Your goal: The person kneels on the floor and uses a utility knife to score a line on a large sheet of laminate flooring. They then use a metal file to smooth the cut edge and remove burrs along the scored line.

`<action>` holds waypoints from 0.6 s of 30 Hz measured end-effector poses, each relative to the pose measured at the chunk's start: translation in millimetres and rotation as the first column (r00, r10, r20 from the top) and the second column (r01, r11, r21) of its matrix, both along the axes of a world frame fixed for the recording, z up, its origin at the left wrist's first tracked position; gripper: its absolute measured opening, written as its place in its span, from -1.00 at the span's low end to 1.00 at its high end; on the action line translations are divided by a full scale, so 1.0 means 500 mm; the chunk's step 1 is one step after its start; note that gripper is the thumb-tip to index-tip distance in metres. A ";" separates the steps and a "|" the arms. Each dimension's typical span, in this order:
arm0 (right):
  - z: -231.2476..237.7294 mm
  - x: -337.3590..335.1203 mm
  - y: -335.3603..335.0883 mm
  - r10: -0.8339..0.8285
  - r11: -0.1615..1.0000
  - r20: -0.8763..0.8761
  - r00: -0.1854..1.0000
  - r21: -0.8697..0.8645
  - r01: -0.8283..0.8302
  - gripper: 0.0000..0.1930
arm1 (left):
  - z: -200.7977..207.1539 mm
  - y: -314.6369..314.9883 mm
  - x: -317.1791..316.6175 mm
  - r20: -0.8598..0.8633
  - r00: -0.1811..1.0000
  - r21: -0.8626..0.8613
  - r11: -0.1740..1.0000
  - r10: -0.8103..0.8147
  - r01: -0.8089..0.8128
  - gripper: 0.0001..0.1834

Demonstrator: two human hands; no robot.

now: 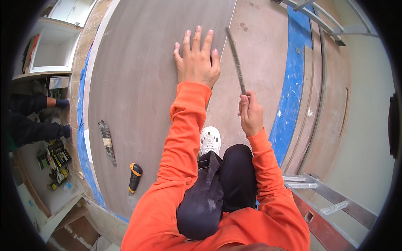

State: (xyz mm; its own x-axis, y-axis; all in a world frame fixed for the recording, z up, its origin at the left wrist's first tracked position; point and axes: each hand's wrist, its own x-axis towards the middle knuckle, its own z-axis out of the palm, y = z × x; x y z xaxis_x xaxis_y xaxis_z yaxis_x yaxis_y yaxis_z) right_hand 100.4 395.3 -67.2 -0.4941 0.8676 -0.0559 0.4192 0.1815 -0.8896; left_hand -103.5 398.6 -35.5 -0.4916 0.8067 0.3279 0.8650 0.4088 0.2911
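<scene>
My left hand [197,62] lies flat with fingers spread on a large grey-brown board [138,75], close to its right edge. In my right hand [251,113] is a long, narrow dark grey strip [236,60] with a rough-looking surface. I grip its lower end between thumb and fingers, and the rest points up and away along the board's edge; its exact kind is unclear. Toward the left on the board lie a grey tool like a utility knife [108,142] and a short black-and-yellow hand tool [135,178].
Blue sheeting [293,62] runs over the floor to the right, and more edges the board's left side. A metal ladder [331,209] stands at lower right; another metal frame [322,19] is at upper right. Another person's legs [33,117] show at left, near tool boxes [58,157].
</scene>
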 end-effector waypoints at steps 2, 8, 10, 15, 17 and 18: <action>0.025 -0.027 0.008 0.022 0.997 0.000 1.000 -0.071 -0.022 -0.76 | 0.001 0.003 -0.014 0.091 0.996 0.033 0.999 0.007 -0.010 -0.42; 0.029 -0.029 0.040 0.090 0.994 0.148 0.985 0.045 -0.097 -0.76 | 0.019 -0.009 -0.015 0.113 0.993 -0.018 0.999 -0.034 0.036 -0.18; 0.019 -0.045 0.061 0.087 0.976 0.208 0.974 0.177 -0.125 -0.76 | 0.021 -0.014 -0.014 0.122 0.991 -0.035 0.998 -0.049 0.054 -0.11; -0.030 -0.154 0.221 -0.066 0.912 0.201 0.977 0.410 -0.023 -0.72 | 0.017 -0.005 -0.010 0.078 0.996 -0.106 0.993 -0.033 0.042 -0.05; -0.028 -0.177 0.288 -0.089 0.892 0.216 0.972 0.452 -0.019 -0.71 | 0.019 0.002 -0.007 0.076 0.996 -0.099 0.994 -0.044 0.051 -0.05; -0.028 -0.184 0.306 -0.083 0.882 0.215 0.973 0.470 -0.028 -0.71 | 0.021 0.003 -0.007 0.073 0.996 -0.099 0.994 -0.044 0.051 -0.05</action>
State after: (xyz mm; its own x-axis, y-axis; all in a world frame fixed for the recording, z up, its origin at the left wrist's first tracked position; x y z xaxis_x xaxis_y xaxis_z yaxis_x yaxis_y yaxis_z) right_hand 8.5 548.2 -81.3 -0.4924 0.8326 0.2537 0.6062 0.5372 -0.5864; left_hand -107.1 400.0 -25.1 -0.4714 0.8566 0.2096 0.8626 0.3984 0.3117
